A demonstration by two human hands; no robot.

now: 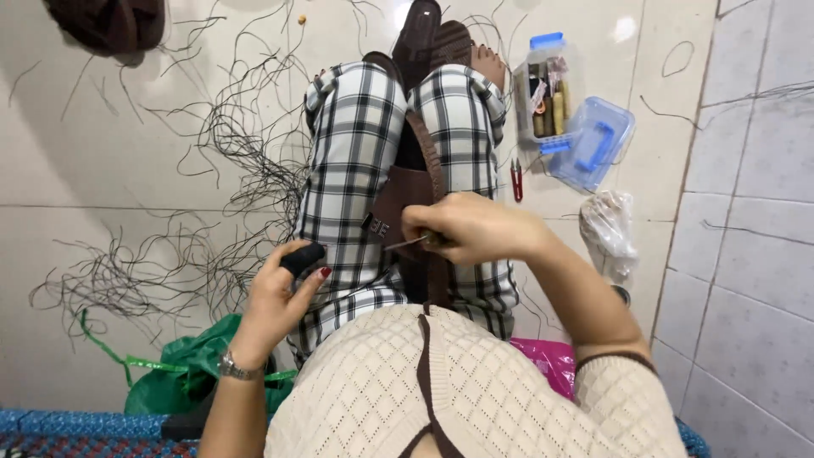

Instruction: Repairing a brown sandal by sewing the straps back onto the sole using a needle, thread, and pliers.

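A brown leather piece (405, 202) with a stitched edge stands clamped between my knees, which are in black-and-white checked trousers. My right hand (469, 226) pinches a thin metal needle (405, 243) against the leather's right edge. My left hand (275, 298), with a wristwatch and red nails, is closed around a black-handled tool (302, 257) beside my left thigh, apart from the leather.
Loose black threads (212, 170) lie tangled over the white tile floor on the left. An open clear box with a blue lid (585, 136), red snips (516, 180), a crumpled plastic bag (609, 229), a green bag (191, 369) and a pink bag (547, 360) surround me. A tiled wall rises at right.
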